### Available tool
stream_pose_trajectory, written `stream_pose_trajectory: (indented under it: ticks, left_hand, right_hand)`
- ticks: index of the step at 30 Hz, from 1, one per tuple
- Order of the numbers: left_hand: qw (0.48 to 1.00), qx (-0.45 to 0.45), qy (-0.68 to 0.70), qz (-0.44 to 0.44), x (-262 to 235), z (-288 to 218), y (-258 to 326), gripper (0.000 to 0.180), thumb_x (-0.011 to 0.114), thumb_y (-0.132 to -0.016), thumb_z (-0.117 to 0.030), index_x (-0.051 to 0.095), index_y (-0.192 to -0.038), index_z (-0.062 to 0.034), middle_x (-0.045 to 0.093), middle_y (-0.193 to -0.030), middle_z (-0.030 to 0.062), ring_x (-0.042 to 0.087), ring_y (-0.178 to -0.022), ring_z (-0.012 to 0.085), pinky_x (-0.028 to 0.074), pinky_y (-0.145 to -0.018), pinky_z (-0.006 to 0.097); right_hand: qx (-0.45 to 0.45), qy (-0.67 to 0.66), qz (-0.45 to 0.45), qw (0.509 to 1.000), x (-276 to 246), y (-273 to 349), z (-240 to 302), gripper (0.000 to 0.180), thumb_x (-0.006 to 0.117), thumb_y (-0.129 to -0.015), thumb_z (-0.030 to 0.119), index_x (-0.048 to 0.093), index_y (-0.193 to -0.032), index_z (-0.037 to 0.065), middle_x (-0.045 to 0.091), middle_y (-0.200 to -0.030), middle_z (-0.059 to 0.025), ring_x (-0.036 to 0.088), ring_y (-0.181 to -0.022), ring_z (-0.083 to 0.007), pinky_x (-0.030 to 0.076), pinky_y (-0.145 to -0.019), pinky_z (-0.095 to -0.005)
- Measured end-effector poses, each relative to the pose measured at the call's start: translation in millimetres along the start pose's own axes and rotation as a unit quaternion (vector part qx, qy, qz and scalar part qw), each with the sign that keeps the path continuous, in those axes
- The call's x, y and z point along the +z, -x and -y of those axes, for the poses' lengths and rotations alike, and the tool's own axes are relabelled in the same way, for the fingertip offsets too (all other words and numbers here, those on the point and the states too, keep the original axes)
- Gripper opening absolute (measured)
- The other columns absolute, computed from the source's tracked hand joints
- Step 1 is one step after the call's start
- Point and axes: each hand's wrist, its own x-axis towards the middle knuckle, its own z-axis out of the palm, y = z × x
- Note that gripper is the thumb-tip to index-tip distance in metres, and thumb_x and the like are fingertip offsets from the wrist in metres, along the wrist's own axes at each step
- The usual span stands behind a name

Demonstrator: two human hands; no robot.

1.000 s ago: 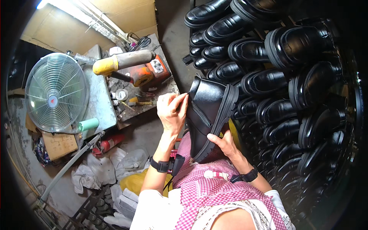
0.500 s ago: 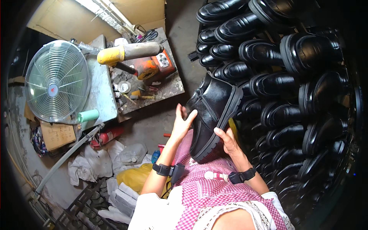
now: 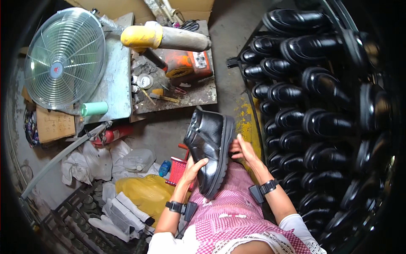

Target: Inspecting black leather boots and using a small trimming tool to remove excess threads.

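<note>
A glossy black leather ankle boot (image 3: pixel 207 144) with a thick ridged sole is held up in front of my apron, its opening pointing away and its toe toward me. My left hand (image 3: pixel 192 171) grips it from the left near the toe, thumb lying on the upper; the other fingers are mostly hidden behind it. Beside the sole on the right is my right hand (image 3: pixel 244 151), thumb raised and fingers loosely bent, apart from each other. Whether its fingertips touch the sole edge is hard to tell. Both wrists wear black straps with small devices.
Racks of black shoes (image 3: pixel 292 91) fill the right side. At the far left stand a fan (image 3: pixel 63 59), a green cylinder (image 3: pixel 94 109) and a workbench (image 3: pixel 203 96) carrying an orange machine (image 3: pixel 179 63). A red basket (image 3: pixel 175 169) and yellow bag (image 3: pixel 144 197) lie at left below.
The boot has moved left and turned more upright. My left hand has taken hold near the toe, while my right hand has let go of the sole. The view has shifted too.
</note>
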Motion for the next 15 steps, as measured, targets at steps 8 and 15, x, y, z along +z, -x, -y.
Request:
stream_pose_trajectory:
  ticks: [8,15]
  left_hand:
    - [0.986,0.009,0.086,-0.145,-61,50,18,0.055,0.064,-0.074,-0.021,0.043,-0.120,0.0014,0.052,-0.111,0.0077,0.050,-0.101,0.0197,0.038,-0.089,0.032]
    - [0.961,-0.039,0.125,-0.244,-87,123,33,0.058,0.066,-0.073,-0.017,0.041,-0.123,0.0003,0.050,-0.114,0.0087,0.050,-0.103,0.0195,0.039,-0.090,0.032]
  right_hand:
    - [-0.300,0.381,-0.022,0.874,52,-179,33,0.060,0.060,-0.079,0.029,0.036,-0.132,0.015,0.052,-0.116,-0.0164,0.051,-0.100,-0.0314,0.040,-0.089,-0.0392]
    - [-0.363,0.558,-0.010,0.747,133,-295,62,0.059,0.059,-0.078,0.027,0.035,-0.132,0.021,0.044,-0.122,-0.0170,0.042,-0.110,-0.0357,0.035,-0.094,-0.0446]
